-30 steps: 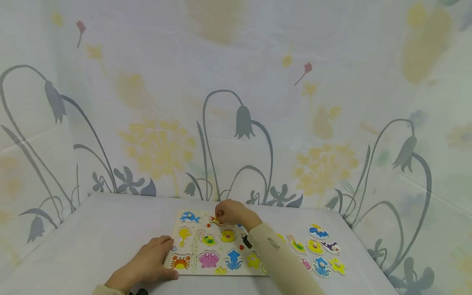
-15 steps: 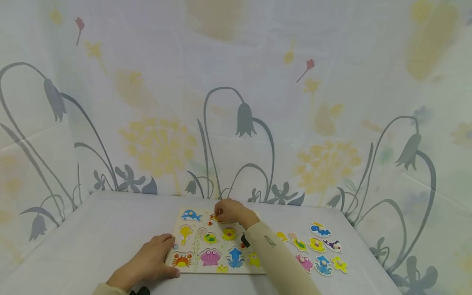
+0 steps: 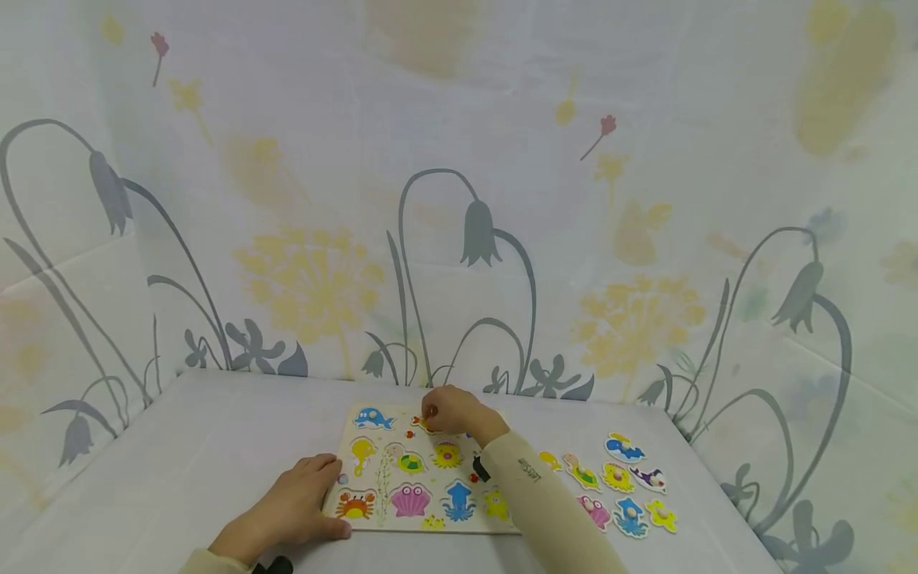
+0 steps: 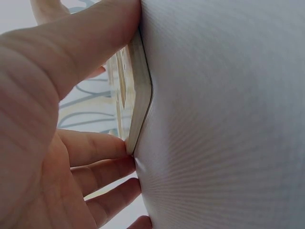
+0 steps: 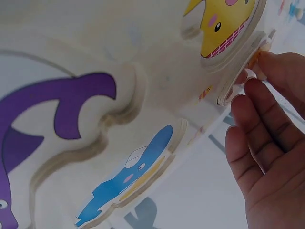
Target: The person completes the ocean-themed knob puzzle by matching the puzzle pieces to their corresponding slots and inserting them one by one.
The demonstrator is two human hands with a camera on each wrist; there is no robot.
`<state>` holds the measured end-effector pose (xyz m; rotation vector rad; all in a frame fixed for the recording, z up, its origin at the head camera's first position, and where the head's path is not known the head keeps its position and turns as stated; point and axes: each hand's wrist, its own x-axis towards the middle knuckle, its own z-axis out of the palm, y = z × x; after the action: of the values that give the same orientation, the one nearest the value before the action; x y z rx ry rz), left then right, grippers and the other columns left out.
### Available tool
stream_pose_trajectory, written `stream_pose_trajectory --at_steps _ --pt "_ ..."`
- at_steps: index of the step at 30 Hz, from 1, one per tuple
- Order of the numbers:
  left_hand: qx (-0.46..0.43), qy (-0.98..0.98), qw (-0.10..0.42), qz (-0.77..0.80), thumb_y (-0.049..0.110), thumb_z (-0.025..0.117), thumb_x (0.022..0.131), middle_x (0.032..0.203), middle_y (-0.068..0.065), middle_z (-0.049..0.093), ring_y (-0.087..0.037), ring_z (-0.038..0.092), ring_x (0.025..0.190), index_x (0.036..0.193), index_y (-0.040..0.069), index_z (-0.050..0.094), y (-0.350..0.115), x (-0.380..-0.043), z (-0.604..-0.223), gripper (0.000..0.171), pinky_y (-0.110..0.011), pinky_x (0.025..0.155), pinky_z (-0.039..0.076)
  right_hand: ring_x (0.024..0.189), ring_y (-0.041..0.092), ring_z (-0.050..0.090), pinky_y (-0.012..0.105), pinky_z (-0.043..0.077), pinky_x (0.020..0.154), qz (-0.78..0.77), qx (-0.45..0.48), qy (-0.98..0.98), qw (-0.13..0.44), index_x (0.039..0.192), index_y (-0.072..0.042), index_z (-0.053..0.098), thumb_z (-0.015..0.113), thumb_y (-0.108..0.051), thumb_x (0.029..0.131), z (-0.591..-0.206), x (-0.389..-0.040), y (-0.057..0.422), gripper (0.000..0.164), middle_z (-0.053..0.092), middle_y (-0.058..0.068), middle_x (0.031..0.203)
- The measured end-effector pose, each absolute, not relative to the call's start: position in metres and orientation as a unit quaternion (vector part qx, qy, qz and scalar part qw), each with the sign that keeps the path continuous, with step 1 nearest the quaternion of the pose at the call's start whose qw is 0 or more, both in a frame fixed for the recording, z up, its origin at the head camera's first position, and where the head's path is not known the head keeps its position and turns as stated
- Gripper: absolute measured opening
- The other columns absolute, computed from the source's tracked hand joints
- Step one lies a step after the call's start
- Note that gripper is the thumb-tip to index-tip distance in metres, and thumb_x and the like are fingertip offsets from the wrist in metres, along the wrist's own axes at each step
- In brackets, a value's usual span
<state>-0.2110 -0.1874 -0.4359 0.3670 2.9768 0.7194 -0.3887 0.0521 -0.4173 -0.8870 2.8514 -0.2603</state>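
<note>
A pale wooden puzzle board (image 3: pixel 366 473) with sea-animal pictures lies flat on the table. My left hand (image 3: pixel 294 502) rests at its lower left corner, thumb (image 4: pixel 95 36) along the front edge and fingertips against the left side. At the far edge of the board, my right hand (image 3: pixel 455 410) pinches an orange-red puzzle piece (image 3: pixel 420 422) by its small knob. In the right wrist view that piece (image 5: pixel 238 78) stands tilted at the board's surface, partly hidden by thumb and fingertips. A blue whale piece (image 3: pixel 374 418) with a knob sits on the board to its left.
Right of the board lie several knobbed pieces, among them a blue whale (image 3: pixel 624 448), a turtle (image 3: pixel 582 473), a squid (image 3: pixel 629 516) and a starfish (image 3: pixel 661 515). The right sleeve (image 3: pixel 548 506) covers the board's right side. A flower-printed curtain (image 3: pixel 459 319) stands behind the table.
The head view has shifted slightly. Both hands stay where they were, the right one still pinching the orange-red piece at the far edge of the board.
</note>
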Motion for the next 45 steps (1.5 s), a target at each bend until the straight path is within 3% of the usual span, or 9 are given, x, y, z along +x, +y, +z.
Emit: stream_pose_trajectory --at_steps 19,25,31,45 --pt "0.117 0.965 0.025 0.233 0.048 0.086 0.061 0.133 -0.022 0.049 -0.042 0.041 0.124 0.129 -0.005 0.053 -0.187 -0.211 -0.435 0.093 -0.061 0.101 0.034 0.078 0.01 0.052 0.025 0.047 0.072 -0.099 -0.301 0.946 0.071 0.091 -0.022 0.069 0.068 -0.021 0.088 -0.419 -0.388 0.054 0.004 0.058 -0.01 0.084" --pt "0.116 0.964 0.03 0.239 0.049 0.086 0.061 0.134 -0.023 0.048 -0.044 0.04 0.125 0.13 -0.005 0.052 -0.187 -0.211 -0.436 0.094 -0.062 0.101 0.033 0.078 0.012 0.053 0.026 0.048 0.068 -0.112 -0.294 0.946 0.077 0.098 -0.023 0.069 0.068 -0.025 0.089 -0.412 -0.384 0.062 0.009 0.058 -0.008 0.088" --pt "0.113 0.964 0.034 0.236 0.049 0.085 0.061 0.134 -0.023 0.048 -0.043 0.04 0.125 0.13 -0.005 0.052 -0.186 -0.211 -0.436 0.094 -0.061 0.101 0.033 0.072 0.011 0.054 0.026 0.049 0.064 -0.111 -0.302 0.944 0.069 0.107 -0.018 0.068 0.069 -0.024 0.088 -0.403 -0.379 0.086 0.02 0.058 -0.006 0.088" --pt "0.11 0.968 0.022 0.222 0.05 0.085 0.06 0.133 -0.022 0.048 -0.042 0.041 0.124 0.129 -0.004 0.053 -0.185 -0.21 -0.436 0.093 -0.061 0.1 0.034 0.078 0.012 0.053 0.034 0.049 0.072 -0.077 -0.3 0.951 0.027 0.104 -0.014 0.069 0.07 -0.024 0.086 -0.399 -0.365 0.175 0.02 0.06 -0.006 0.088"
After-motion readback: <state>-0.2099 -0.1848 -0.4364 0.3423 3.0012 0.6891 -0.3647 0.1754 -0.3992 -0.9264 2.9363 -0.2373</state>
